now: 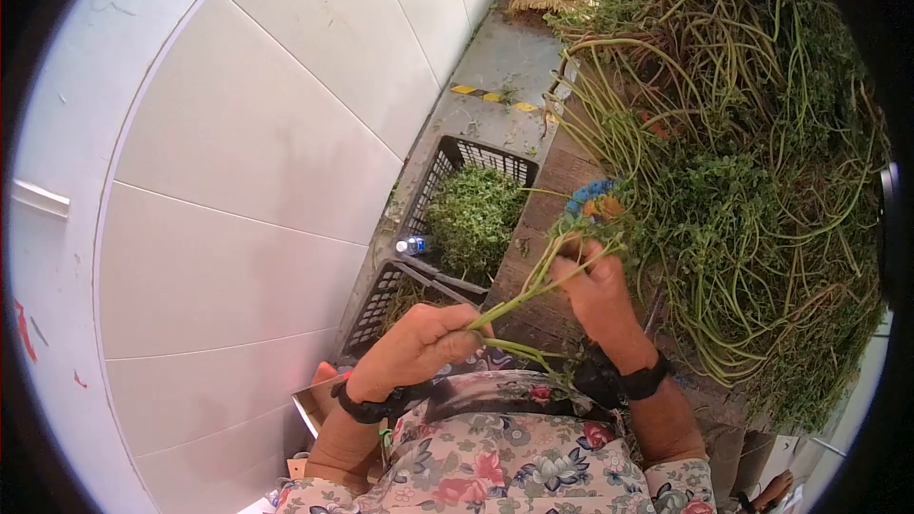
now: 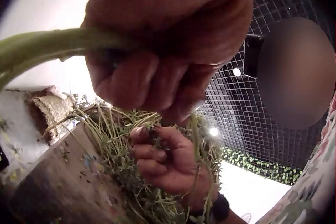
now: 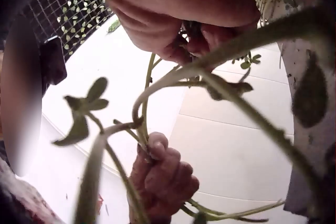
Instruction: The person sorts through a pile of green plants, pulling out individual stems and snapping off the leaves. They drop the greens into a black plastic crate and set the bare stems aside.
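Observation:
Thick green stems (image 1: 519,301) with small rounded leaves, which look like purslane, run between the two hands in front of the body. My left hand (image 1: 419,347) grips the lower ends in a fist; one leafy piece hangs out toward the right below it. At the upper, branched end, my right hand (image 1: 600,295) has its fingers curled. In the left wrist view a bit of green leaf (image 2: 156,136) shows between the right thumb and fingertips. The right wrist view shows forked stems (image 3: 231,95) crossing close to the camera, partly hiding the right fingertips.
A large heap of long stems (image 1: 733,171) covers the table on the right. Blue and orange items (image 1: 592,200) lie at its near edge. On the floor left of the wooden table edge (image 1: 562,167), a black crate (image 1: 433,167) holds leafy tips, with a second crate (image 1: 367,309) nearer.

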